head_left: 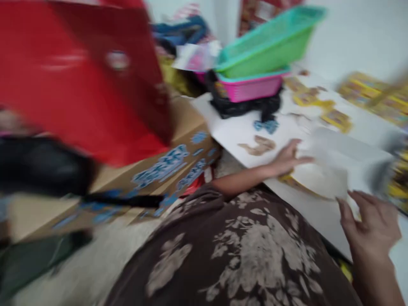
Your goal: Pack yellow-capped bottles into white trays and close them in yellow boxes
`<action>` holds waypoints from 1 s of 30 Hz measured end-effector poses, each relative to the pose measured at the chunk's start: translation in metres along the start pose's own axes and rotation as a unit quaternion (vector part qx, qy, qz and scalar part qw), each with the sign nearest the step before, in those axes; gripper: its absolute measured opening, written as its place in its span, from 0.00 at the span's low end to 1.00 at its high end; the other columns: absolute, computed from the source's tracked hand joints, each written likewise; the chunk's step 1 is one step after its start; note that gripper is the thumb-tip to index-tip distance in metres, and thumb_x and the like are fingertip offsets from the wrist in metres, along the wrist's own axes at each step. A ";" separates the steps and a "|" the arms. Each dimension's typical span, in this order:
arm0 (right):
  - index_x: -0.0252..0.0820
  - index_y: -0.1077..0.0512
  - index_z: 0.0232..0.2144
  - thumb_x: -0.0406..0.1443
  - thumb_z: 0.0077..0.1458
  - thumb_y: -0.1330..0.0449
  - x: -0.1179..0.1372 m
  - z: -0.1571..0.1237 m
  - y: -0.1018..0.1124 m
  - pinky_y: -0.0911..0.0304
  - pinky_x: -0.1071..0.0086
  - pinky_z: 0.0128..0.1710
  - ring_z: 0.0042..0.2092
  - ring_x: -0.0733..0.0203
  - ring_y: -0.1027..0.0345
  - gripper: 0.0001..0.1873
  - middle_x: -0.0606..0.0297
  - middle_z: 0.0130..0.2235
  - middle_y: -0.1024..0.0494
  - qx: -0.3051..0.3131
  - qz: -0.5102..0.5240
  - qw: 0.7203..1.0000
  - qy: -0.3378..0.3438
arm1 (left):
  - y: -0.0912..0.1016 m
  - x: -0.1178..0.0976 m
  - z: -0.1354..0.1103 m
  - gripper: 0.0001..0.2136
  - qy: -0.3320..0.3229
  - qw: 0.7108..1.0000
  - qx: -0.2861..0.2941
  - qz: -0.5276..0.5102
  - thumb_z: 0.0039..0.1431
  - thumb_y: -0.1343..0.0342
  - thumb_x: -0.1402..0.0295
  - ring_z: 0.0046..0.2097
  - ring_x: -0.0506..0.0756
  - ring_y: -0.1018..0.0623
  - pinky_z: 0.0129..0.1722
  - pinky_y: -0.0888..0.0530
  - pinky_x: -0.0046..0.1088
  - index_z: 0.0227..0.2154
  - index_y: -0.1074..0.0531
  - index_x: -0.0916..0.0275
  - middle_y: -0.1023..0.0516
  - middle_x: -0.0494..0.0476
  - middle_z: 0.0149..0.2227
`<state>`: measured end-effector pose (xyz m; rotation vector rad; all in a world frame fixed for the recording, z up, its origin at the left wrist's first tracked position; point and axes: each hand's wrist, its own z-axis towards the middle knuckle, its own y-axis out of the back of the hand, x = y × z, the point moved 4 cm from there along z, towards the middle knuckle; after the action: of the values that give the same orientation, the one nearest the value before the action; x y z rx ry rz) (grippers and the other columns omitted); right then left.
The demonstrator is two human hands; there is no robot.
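A translucent whitish plastic bag (328, 174) lies on the white table, blurred by motion, with a strip of yellow along its near edge. My left hand (287, 159) is at the bag's left end, thumb and forefinger spread apart; whether it touches the plastic is hard to tell. At the right end, my right hand (372, 216) hovers with thumb and fingers apart and slightly bent. Beyond my left wrist lie a crumpled brown piece (259, 145) and a small blue patterned item (267, 126).
Stacked green (267, 51) and pink (255, 87) plastic baskets stand at the table's back on a black bag. Yellow packets (338, 119) lie behind the bag, more (376, 95) farther right. Cardboard boxes (153, 170) and a big red bag (95, 85) are to my left.
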<state>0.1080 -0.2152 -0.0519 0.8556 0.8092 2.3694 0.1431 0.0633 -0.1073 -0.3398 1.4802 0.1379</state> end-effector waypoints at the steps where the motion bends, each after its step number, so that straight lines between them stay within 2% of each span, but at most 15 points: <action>1: 0.82 0.21 0.60 0.49 0.63 0.30 -0.008 -0.006 0.013 0.29 0.26 0.57 0.54 0.28 0.18 0.24 0.58 0.49 0.14 -0.018 -0.033 0.999 -0.015 | -0.001 0.006 0.003 0.25 -0.012 1.000 -0.009 -0.004 0.51 0.19 0.55 0.48 0.58 0.20 0.52 0.22 0.37 0.42 0.25 0.58 0.23 0.50 0.40; 3: 0.68 0.15 0.46 0.49 0.63 0.29 -0.027 -0.017 0.043 0.27 0.32 0.52 0.48 0.30 0.18 0.09 0.55 0.42 0.14 -0.125 -0.110 0.982 -0.088 | -0.002 0.023 0.012 0.23 0.004 1.000 -0.007 -0.022 0.57 0.23 0.50 0.43 0.56 0.22 0.48 0.22 0.36 0.33 0.31 0.58 0.29 0.47 0.32; 4: 0.62 0.15 0.40 0.51 0.64 0.31 -0.040 -0.022 0.054 0.26 0.36 0.49 0.45 0.33 0.19 0.08 0.54 0.39 0.16 -0.151 -0.129 0.969 -0.149 | -0.004 0.032 0.016 0.25 0.019 0.999 -0.004 -0.043 0.57 0.24 0.48 0.39 0.55 0.23 0.43 0.23 0.34 0.30 0.34 0.58 0.32 0.46 0.29; 6: 0.52 0.19 0.32 0.58 0.60 0.34 -0.066 -0.036 0.071 0.25 0.44 0.39 0.38 0.41 0.22 0.20 0.54 0.34 0.19 -0.200 -0.126 0.931 -0.278 | -0.007 0.043 0.021 0.26 0.029 0.995 0.007 -0.096 0.55 0.25 0.46 0.33 0.52 0.25 0.36 0.27 0.30 0.28 0.34 0.58 0.31 0.46 0.28; 8: 0.47 0.23 0.28 0.62 0.55 0.36 -0.084 -0.051 0.077 0.26 0.50 0.38 0.34 0.48 0.24 0.26 0.58 0.30 0.21 -0.203 -0.127 0.901 -0.361 | -0.010 0.047 0.021 0.24 0.027 0.991 0.010 -0.128 0.52 0.25 0.48 0.31 0.52 0.25 0.32 0.29 0.28 0.28 0.32 0.58 0.27 0.47 0.28; 11: 0.45 0.25 0.28 0.66 0.53 0.37 -0.093 -0.066 0.068 0.26 0.57 0.41 0.34 0.55 0.27 0.31 0.62 0.29 0.22 -0.138 -0.114 0.894 -0.412 | -0.017 0.044 0.017 0.19 0.022 0.989 0.013 -0.146 0.50 0.26 0.51 0.31 0.53 0.23 0.31 0.29 0.28 0.30 0.28 0.57 0.22 0.49 0.29; 15: 0.43 0.21 0.35 0.67 0.53 0.36 -0.089 -0.070 0.045 0.27 0.58 0.40 0.34 0.55 0.26 0.34 0.58 0.36 0.19 -0.039 -0.108 0.914 -0.390 | -0.026 0.039 0.017 0.18 0.011 0.989 0.011 -0.148 0.51 0.25 0.52 0.29 0.52 0.25 0.29 0.28 0.28 0.29 0.26 0.57 0.22 0.49 0.28; 19: 0.43 0.20 0.44 0.55 0.55 0.31 -0.088 -0.067 0.018 0.28 0.57 0.42 0.38 0.51 0.25 0.25 0.53 0.45 0.17 0.108 -0.200 0.911 -0.344 | -0.028 0.037 0.013 0.20 0.001 0.992 0.015 -0.127 0.53 0.26 0.48 0.31 0.55 0.23 0.32 0.26 0.31 0.30 0.26 0.57 0.22 0.51 0.29; 22: 0.42 0.21 0.44 0.41 0.57 0.35 -0.086 -0.064 0.008 0.28 0.58 0.44 0.45 0.46 0.24 0.15 0.50 0.49 0.17 0.173 -0.237 0.900 -0.322 | -0.028 0.036 0.008 0.23 0.009 0.993 0.023 -0.119 0.54 0.27 0.43 0.34 0.57 0.22 0.35 0.24 0.33 0.29 0.27 0.57 0.22 0.53 0.31; 24: 0.41 0.21 0.46 0.37 0.58 0.39 -0.085 -0.058 0.009 0.29 0.59 0.43 0.45 0.46 0.23 0.15 0.49 0.50 0.18 0.186 -0.272 0.881 -0.341 | -0.026 0.034 0.005 0.27 0.014 0.992 0.018 -0.128 0.53 0.28 0.39 0.35 0.57 0.21 0.36 0.24 0.34 0.28 0.30 0.57 0.23 0.53 0.30; 26: 0.38 0.21 0.53 0.37 0.61 0.41 -0.082 -0.048 0.012 0.32 0.60 0.41 0.45 0.45 0.22 0.20 0.47 0.51 0.18 0.205 -0.326 0.846 -0.369 | -0.025 0.031 0.006 0.29 0.013 0.992 0.012 -0.128 0.50 0.27 0.37 0.35 0.57 0.22 0.37 0.24 0.34 0.28 0.31 0.57 0.25 0.52 0.29; 28: 0.37 0.23 0.60 0.38 0.65 0.43 -0.079 -0.035 0.012 0.33 0.61 0.39 0.47 0.42 0.20 0.24 0.43 0.53 0.18 0.251 -0.373 0.808 -0.379 | -0.025 0.030 0.007 0.28 0.032 0.993 0.027 -0.113 0.48 0.26 0.38 0.36 0.57 0.22 0.38 0.25 0.34 0.29 0.29 0.57 0.25 0.52 0.30; 30: 0.35 0.24 0.62 0.35 0.68 0.46 -0.078 -0.020 0.008 0.32 0.60 0.41 0.50 0.39 0.19 0.25 0.39 0.55 0.19 0.316 -0.395 0.778 -0.372 | -0.026 0.031 0.009 0.24 0.076 0.991 0.057 -0.091 0.46 0.26 0.44 0.37 0.57 0.23 0.38 0.26 0.33 0.30 0.27 0.58 0.23 0.52 0.31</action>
<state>0.1456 -0.2757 -0.0907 1.2505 1.2752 0.8741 0.1624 0.0380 -0.1342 -0.3977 1.5913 -0.1220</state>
